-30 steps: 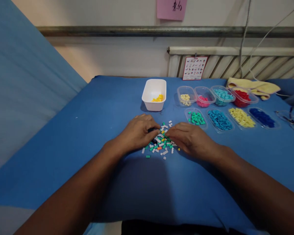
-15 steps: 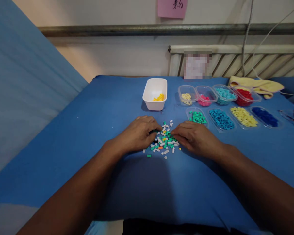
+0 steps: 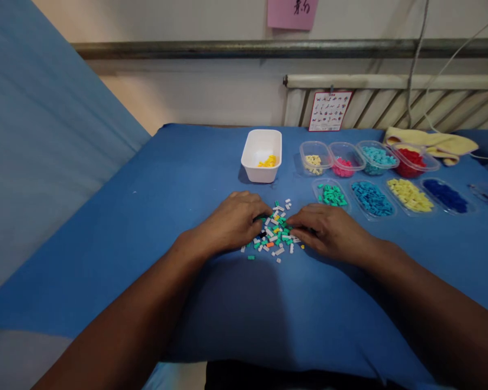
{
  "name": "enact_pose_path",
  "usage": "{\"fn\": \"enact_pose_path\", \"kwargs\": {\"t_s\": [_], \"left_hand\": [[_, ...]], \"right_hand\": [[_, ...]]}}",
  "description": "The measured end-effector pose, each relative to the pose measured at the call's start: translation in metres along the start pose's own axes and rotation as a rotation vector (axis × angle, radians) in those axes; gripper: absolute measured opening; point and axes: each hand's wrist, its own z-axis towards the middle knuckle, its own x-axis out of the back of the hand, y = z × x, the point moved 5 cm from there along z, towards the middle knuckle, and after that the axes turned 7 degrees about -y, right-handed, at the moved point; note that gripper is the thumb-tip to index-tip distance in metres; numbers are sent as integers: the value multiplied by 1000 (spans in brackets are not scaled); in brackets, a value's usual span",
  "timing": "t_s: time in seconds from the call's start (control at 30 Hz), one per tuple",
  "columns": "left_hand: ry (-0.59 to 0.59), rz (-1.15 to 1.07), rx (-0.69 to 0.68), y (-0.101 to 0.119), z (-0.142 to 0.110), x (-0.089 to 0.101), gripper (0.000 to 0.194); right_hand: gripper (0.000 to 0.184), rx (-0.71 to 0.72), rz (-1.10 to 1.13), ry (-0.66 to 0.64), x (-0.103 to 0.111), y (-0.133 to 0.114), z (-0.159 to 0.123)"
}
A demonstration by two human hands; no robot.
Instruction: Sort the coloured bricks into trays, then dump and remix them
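Observation:
A loose pile of small toy building bricks [image 3: 269, 233], mostly white and green with a few yellow, an orange and a black one, lies on the blue-covered table. At the pile's left edge is my left hand [image 3: 235, 221], its index finger and thumb apart around some bricks. My right hand [image 3: 327, 230] rests at the right edge, fingers bent, with a narrow gap between index finger and thumb. Both hands touch or nearly touch the bricks; no brick shows clearly held in either. Behind the pile stands a white tub [image 3: 251, 168] with yellow bricks [image 3: 268, 161] inside.
Clear tubs of sorted bricks stand at the right in two rows, including green bricks [image 3: 332, 195], blue bricks [image 3: 372, 199] and red bricks [image 3: 410, 157]. A yellow cloth [image 3: 435, 143] lies behind them. A printed card [image 3: 330, 111] hangs on the radiator [image 3: 374, 82].
The view has shifted slightly, so everything appears a little further right. Both hands stay at the pile, with only slight finger movement at most.

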Motion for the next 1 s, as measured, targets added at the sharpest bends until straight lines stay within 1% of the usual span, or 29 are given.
{"fn": "enact_pose_path", "kwargs": {"t_s": [0.2,0.33,0.4,0.5,0.63,0.8,0.9,1.0], "left_hand": [[8,38,-34,0,-1,-1,31],[23,-20,-44,1,-2,-1,29],[48,-66,-33,0,-3,0,28],[119,-150,-25,-2,-4,2,26],[200,-224,-58,-1,-5,3,22],[200,-252,-66,2,-3,-2,21],[202,-276,-80,4,-1,-5,21],[223,-315,-110,6,-1,-6,21]], "right_hand": [[24,5,52,-91,4,-3,-1],[20,28,61,-117,6,-5,-1],[19,34,63,-117,6,-5,-1],[20,23,76,-99,7,-4,-1],[21,41,59,-113,6,-5,-2],[23,6,1,-148,6,-3,-2],[19,-21,-9,-166,6,-3,-2],[15,-24,7,-146,7,-7,0]]}}
